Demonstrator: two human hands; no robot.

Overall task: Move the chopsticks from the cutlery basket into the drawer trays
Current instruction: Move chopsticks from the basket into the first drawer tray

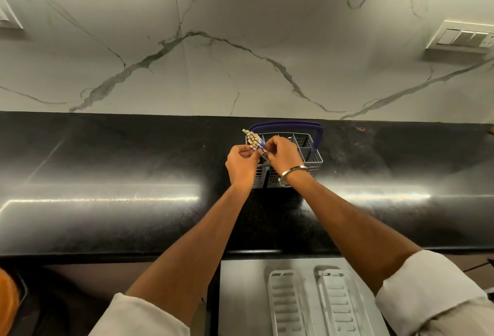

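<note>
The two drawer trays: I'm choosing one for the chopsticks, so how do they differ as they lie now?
The left tray shows almost whole; the right tray is partly hidden under the right forearm. The right tray's near-side edge overlaps or sits against the left tray's. Both are pale, long, slotted, and hold no chopsticks yet; both hands grip those at the cutlery basket.
</note>
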